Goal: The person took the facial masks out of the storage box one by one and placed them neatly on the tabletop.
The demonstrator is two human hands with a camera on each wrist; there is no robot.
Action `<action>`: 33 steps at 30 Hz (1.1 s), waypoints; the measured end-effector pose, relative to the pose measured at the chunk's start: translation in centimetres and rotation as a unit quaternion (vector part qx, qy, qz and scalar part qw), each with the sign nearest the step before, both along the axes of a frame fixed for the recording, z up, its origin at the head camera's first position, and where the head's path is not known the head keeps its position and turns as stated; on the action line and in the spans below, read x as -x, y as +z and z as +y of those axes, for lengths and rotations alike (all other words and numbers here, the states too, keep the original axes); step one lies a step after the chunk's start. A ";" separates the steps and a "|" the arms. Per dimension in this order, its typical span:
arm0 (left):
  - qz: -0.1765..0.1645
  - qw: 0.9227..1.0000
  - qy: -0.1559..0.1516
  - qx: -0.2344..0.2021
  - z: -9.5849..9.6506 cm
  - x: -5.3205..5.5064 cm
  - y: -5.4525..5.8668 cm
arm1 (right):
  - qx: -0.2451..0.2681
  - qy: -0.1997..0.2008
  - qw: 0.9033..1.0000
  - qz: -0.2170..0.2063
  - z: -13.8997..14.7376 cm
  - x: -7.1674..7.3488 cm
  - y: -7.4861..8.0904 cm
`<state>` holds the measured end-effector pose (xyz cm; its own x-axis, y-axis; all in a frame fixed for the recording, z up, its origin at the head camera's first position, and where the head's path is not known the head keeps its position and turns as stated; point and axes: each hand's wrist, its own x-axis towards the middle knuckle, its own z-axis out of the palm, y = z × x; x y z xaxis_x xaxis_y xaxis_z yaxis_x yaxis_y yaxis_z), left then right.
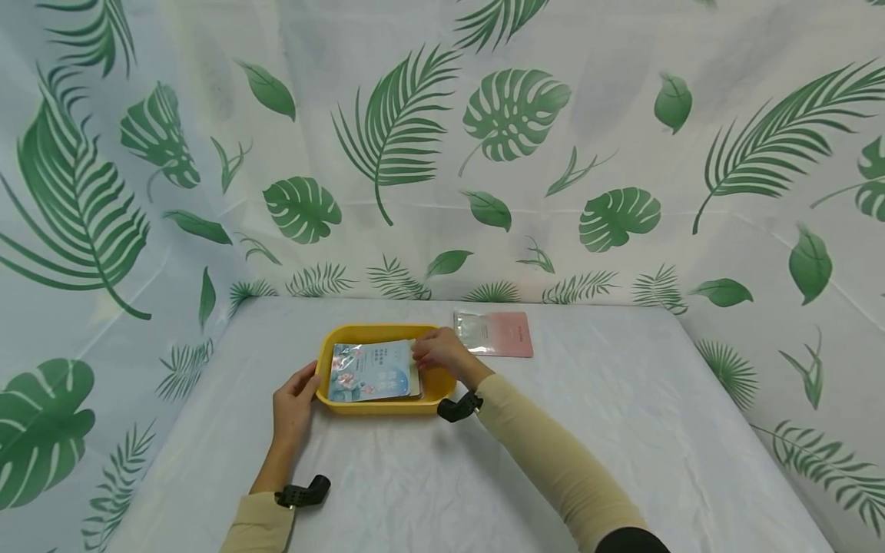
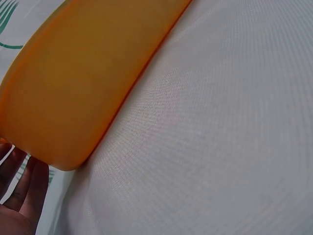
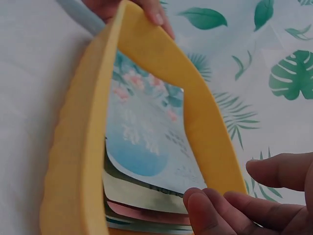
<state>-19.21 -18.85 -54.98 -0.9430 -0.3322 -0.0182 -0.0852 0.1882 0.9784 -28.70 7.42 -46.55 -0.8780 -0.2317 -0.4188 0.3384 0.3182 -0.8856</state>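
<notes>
In the head view, a yellow tray (image 1: 387, 409) stands on the white-covered table. Several flat sachets lie stacked in it, topped by a light blue sachet (image 1: 366, 372) printed with flowers. My left hand (image 1: 293, 403) rests against the tray's left end, its fingers extended along the outer wall. Over the tray's right end reaches my right hand (image 1: 439, 349). In the right wrist view its fingertips (image 3: 203, 210) are at the near edge of the stack, while the thumb (image 3: 279, 170) stands apart from them. Whether they touch a sachet I cannot tell.
Behind the tray's right corner, a pink and silver sachet (image 1: 512, 334) lies flat on the table. A leaf-printed cloth (image 1: 429, 153) hangs behind and at both sides. The white table cover (image 1: 387, 491) stretches in front of the tray.
</notes>
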 end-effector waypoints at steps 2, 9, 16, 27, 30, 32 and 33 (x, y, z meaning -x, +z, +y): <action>0.003 1.000 0.001 -0.002 0.0 0.0 0.0 | -0.009 0.003 1.000 0.005 -0.3 -0.2 -0.2; 0.001 1.000 -0.003 -0.003 0.0 -0.2 0.3 | -0.027 0.010 1.000 0.001 -1.1 -0.6 -0.5; 0.005 1.000 -0.001 -0.007 -0.1 -0.1 0.4 | -0.085 -0.002 0.996 0.015 -1.7 -0.8 -0.9; -0.001 1.000 -0.004 -0.012 -0.2 -0.4 0.1 | -0.095 -0.010 0.995 0.039 -2.4 -1.9 -1.8; 0.001 1.000 -0.005 -0.010 -0.2 -0.4 0.3 | -0.094 -0.028 0.994 0.050 -2.6 -1.9 -1.8; 0.001 1.000 -0.010 -0.013 -0.1 -0.5 0.9 | -0.093 -0.039 0.994 0.052 -2.8 -1.9 -1.8; 0.003 1.000 -0.010 -0.013 -0.1 -0.4 0.9 | -0.091 -0.045 0.994 0.052 -2.8 -1.8 -1.8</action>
<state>-18.79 -18.97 -54.12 -0.9496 -0.3129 -0.0205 -0.0755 0.1646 0.9835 -26.86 4.58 -48.36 -0.9324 -0.0795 -0.3526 0.2826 0.4482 -0.8481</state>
